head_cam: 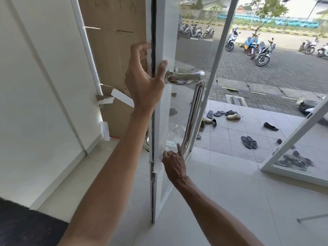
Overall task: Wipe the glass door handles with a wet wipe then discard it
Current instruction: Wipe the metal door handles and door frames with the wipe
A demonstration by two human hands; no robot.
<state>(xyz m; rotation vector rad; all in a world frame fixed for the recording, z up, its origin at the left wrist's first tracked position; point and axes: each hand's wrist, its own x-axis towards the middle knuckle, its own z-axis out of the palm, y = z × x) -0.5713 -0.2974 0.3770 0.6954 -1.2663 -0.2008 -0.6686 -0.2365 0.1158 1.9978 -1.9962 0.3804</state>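
Beyond the glass door (165, 121), sandals (249, 142) litter tiles (230, 134) near parked scooters (264, 52).

Sandals (249, 142) and shoes (233, 117) lie scattered on the tiled floor (230, 192).

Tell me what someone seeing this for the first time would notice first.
The shiny metal handle on the open glass door stands out mid-frame. The left hand grips the door's edge beside its top end, while the right hand holds a white wipe by the handle's lower end. Beyond, sandals lie scattered on the tiled floor and motorbikes stand parked outside.
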